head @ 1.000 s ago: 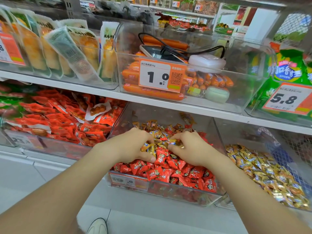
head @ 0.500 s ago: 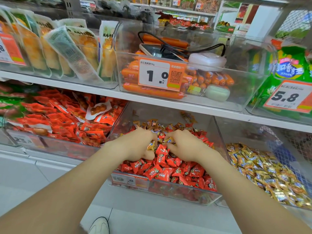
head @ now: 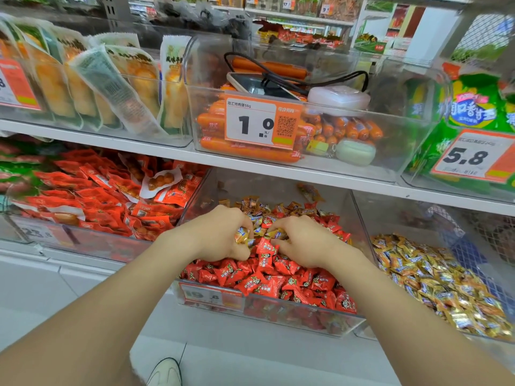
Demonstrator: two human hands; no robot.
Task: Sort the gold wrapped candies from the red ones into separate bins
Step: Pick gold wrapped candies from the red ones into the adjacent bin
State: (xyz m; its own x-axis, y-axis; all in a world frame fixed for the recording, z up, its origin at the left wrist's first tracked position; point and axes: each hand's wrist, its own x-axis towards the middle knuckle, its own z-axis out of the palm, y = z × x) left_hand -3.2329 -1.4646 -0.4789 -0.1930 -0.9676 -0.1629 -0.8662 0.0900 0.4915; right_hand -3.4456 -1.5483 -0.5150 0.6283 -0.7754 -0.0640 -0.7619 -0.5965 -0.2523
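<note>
- Gripping gold candies (head: 242, 235) near the red bin's (head: 200, 196) middle: left hand (head: 220, 232), right hand (head: 302, 242) alike.
- Rightward, just beside, the gold bin (head: 395, 215); right hand nearer.

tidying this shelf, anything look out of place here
Yes. A phone with a black cable, a white case and a green pouch lie among the sausages in the upper bin. Below, gold candies are mixed among red candies at the back of the middle bin.

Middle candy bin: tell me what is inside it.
In the bin, red candies fill the front; gold candies mix with red at the back. Left hand and right hand grip gold ones. The floor is covered.
</note>
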